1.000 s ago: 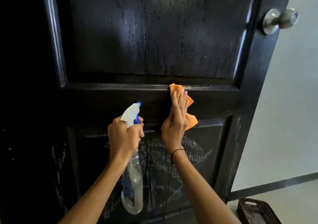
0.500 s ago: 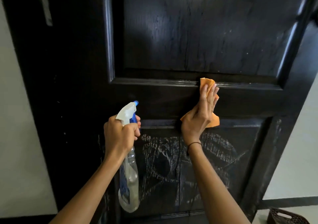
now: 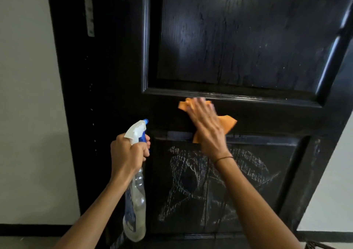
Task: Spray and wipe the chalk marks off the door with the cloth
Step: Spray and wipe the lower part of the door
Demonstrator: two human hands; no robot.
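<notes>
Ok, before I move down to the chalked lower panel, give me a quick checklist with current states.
1. Cloth in hand: ok. The right hand presses the orange cloth flat on the door's middle rail.
2. Spray bottle ready: ok. The left hand grips the spray bottle at its trigger, nozzle up.
3. Liquid left in bottle: cannot tell.
4. Chalk marks gone from lower panel: not ok, scribbles still cover it.
5. Lower panel wetted: cannot tell.
6. Upper panel free of chalk: ok, no scribbles visible.
</notes>
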